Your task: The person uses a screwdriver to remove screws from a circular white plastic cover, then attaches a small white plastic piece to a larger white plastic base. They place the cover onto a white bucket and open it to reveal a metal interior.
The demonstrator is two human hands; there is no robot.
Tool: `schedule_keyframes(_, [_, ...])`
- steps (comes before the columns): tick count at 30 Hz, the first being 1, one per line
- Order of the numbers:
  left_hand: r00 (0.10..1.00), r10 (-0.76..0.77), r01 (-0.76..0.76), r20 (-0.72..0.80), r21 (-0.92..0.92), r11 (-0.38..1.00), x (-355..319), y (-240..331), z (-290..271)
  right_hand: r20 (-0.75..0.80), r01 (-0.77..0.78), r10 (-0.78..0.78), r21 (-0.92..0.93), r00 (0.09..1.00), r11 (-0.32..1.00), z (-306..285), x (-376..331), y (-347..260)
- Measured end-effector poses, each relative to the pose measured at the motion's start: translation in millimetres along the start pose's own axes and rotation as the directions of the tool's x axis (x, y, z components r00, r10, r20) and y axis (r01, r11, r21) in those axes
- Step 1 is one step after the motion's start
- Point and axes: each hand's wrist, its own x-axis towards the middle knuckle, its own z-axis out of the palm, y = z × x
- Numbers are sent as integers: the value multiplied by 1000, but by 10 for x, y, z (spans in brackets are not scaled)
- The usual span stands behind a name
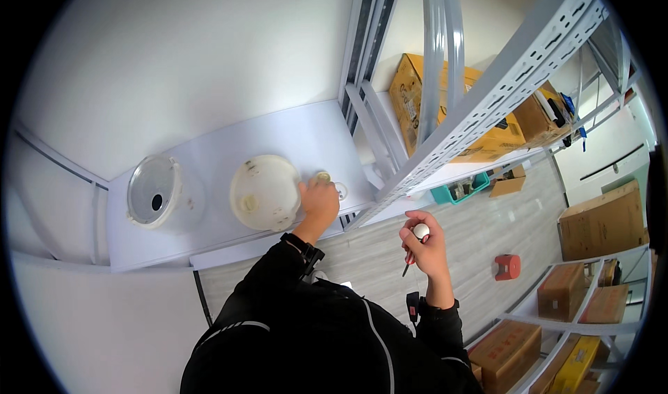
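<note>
Two hands work at a white bench: the left hand rests beside a round cream lid, its fingers touching a small ring-shaped part, grip unclear; the right hand, off the bench, closes its fingers on what looks like a screwdriver and a small white ball; a clear round cover lies further left

Storeroom: metal racking, stacked cardboard boxes.
</note>
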Motion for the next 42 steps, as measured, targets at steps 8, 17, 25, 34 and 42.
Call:
schedule_keyframes(8, [995, -33, 33, 98, -2, 999, 52, 4, -58, 27, -40, 40, 10, 999, 999, 50, 94, 35])
schedule_keyframes(17, [998, 4, -5, 57, 12, 1000, -26, -10, 8, -5, -56, 57, 24, 998, 998, 167, 219, 54])
schedule_keyframes(25, [997, 33, -41, -71, -110, 993, -6, 1, 47, -34, -34, 35, 41, 999, 999, 173, 247, 95])
schedule_keyframes(34, [999, 39, -37, 27, -58, 998, 20, -42, 88, -82, -60, 63, 37, 995, 998, 137, 163, 77])
schedule_keyframes(42, [986, 96, -122, -133, -205, 971, 7, -13, 25, -87, -34, 39, 54, 995, 998, 121, 127, 138])
